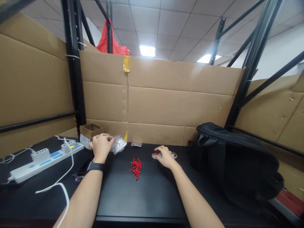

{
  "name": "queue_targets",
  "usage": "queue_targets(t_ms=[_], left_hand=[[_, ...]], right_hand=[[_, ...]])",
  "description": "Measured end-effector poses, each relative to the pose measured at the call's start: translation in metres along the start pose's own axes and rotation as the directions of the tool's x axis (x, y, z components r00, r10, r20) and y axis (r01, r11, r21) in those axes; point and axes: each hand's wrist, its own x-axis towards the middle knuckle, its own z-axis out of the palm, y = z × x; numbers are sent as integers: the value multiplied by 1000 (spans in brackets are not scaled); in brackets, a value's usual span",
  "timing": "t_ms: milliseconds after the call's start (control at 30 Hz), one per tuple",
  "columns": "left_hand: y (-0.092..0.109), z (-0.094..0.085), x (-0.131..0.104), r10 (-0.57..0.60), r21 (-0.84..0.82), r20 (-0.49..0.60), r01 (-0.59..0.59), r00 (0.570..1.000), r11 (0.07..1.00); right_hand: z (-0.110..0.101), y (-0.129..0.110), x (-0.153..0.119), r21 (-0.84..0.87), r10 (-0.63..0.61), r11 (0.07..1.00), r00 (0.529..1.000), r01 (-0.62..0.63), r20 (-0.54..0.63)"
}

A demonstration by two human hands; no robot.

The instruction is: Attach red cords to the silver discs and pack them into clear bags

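My left hand (102,144), with a dark watch on its wrist, is at the left beside the small open cardboard box. Its thumb and fingers pinch the edge of a crumpled clear plastic bag (118,144). Further right, my right hand (164,155) is low over several small round clear-and-silver pieces (174,155) on the black table. A bit of red cord (156,152) shows between its thumb and index finger. Between my hands lies a loose pile of red cord loops (136,168).
A cardboard box (91,130), white power strip (47,161) and white cables are at the left. A black bag (234,161) fills the right. A small clear packet (136,144) lies by the cardboard wall (161,104).
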Motion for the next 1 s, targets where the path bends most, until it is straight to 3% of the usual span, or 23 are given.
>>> queue_targets(t_ms=[133, 233, 433, 633, 767, 833, 1000], left_hand=[[14, -6, 3, 129, -132, -70, -138, 989, 982], [24, -6, -2, 150, -123, -45, -154, 988, 980], [22, 3, -10, -17, 45, 18, 16, 1000, 999], [5, 15, -4, -157, -122, 88, 167, 984, 978], [-5, 20, -2, -223, -31, 66, 225, 973, 974], [-8, 21, -1, -253, -66, 86, 259, 964, 964], [-5, 25, 0, -226, -188, 91, 239, 970, 953]], right_hand=[[1, 1, 1, -15, 1, 1000, 1000, -1, 8], [1, 0, 1, -33, 1, 999, 1000, 0, 7], [-2, -3, 0, -23, 5, 1000, 1000, -5, 1], [-4, -4, 0, -1, 3, 1000, 1000, -3, -7], [-5, -4, 0, -2, 0, 1000, 1000, 0, -10], [-5, -4, 0, -5, 1, 1000, 1000, -1, -11], [-5, -5, 0, -7, 3, 1000, 1000, -3, -15]])
